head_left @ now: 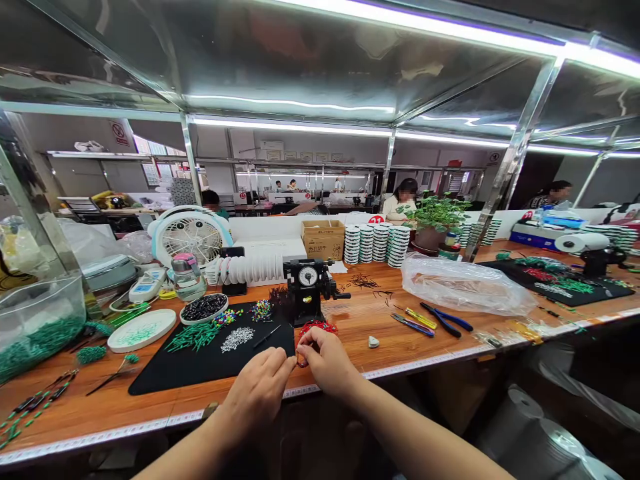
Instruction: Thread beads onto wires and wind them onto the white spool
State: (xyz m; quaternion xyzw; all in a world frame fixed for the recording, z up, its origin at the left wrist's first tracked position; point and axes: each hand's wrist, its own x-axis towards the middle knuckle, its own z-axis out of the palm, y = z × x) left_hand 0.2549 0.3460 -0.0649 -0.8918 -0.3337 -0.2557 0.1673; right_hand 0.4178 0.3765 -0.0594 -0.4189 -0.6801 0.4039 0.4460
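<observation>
Wooden bench (380,337) under strip lights, a measuring tape running along its front edge; more benches behind, where I count at least five other people seated at work.

My two hands meet at the near edge of the black mat (200,363). Left hand (260,393) and right hand (327,363) are both pinched onto one small dark-red piece (302,361), fingertips touching it from either side; too small for me to say what it is. It sits just off the mat's right corner, below the red wire bundle (318,327).

Counts: one black dial machine (307,287) with a round gauge, directly behind the hands. One bowl of black beads (203,309). One white plate (143,329) with green bits. On the mat, one green pile, one silver pile, two small multicoloured clusters. Four stacks of white spools (376,243). Three hand tools (430,320) lie right of the machine: blue-handled pliers and two slimmer ones. One fan (189,235), one potted plant (436,220), one clear plastic bag (465,285).

Writing: cardboard box (323,239) carries print I cannot read. Red round tag beside it reads "21". Prohibition sign on the left wall, text illegible.

Nothing stands between me and the hands.
</observation>
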